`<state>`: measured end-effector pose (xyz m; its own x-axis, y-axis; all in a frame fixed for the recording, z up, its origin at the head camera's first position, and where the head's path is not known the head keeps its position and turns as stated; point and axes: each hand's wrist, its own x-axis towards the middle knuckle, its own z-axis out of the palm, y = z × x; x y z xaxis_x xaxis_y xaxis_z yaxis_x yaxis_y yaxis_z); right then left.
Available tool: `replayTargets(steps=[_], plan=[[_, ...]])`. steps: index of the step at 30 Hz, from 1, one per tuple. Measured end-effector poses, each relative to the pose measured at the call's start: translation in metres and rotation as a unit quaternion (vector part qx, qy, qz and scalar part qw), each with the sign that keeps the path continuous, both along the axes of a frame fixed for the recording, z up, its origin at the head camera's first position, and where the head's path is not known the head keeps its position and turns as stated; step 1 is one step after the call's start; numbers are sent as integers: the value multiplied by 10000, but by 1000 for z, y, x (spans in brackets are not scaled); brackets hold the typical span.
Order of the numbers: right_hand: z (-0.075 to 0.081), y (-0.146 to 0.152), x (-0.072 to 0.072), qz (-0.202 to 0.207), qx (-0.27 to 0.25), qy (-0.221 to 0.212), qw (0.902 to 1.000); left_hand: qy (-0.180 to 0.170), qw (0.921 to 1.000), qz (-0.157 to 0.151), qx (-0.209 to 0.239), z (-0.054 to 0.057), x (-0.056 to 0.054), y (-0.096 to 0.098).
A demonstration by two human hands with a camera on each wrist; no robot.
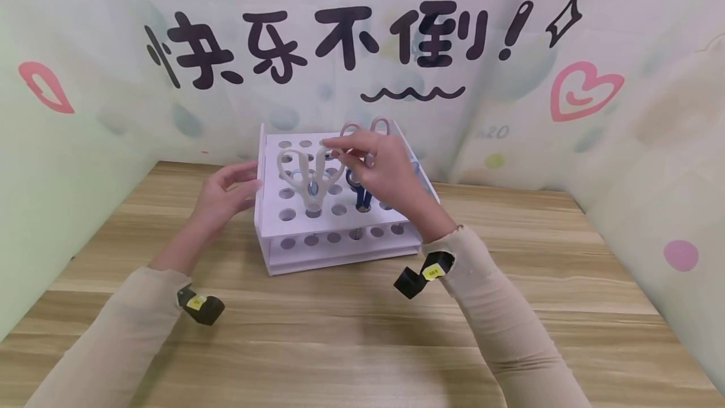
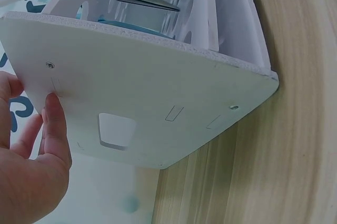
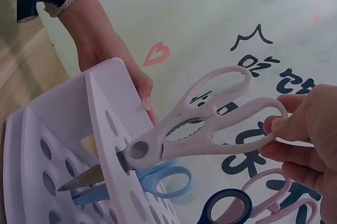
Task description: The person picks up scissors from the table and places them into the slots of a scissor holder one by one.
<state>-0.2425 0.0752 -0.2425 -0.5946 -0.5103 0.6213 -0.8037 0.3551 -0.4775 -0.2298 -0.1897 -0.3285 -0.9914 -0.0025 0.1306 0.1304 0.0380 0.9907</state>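
Observation:
A white rack (image 1: 300, 226) with rows of round holes stands on the table. White-handled scissors (image 3: 184, 146) stand point-down in one of its front holes, blades showing beneath the upper shelf in the right wrist view. My right hand (image 1: 389, 172) pinches one handle loop of these scissors between thumb and fingers. On the rack's left side panel (image 2: 131, 71), my left hand (image 1: 222, 199) rests its fingertips against the outer face, near one edge. Navy scissors (image 1: 363, 199), light blue scissors (image 3: 152, 182) and pink scissors (image 1: 389, 121) also stand in the rack.
The rack sits on a wood-grain table (image 1: 317, 332), close to a printed cloth backdrop (image 1: 340, 99). Cloth walls flank both sides. A rectangular cutout (image 2: 117, 130) pierces the side panel. Black wrist cameras (image 1: 410, 282) are strapped on both sleeves.

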Motion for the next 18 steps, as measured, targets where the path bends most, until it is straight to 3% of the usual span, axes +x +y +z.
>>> replayTargets(steps=[18], plan=[[-10,0,-4,-9,79,-167,9998,-68,9996,78,-248,2,1,0]])
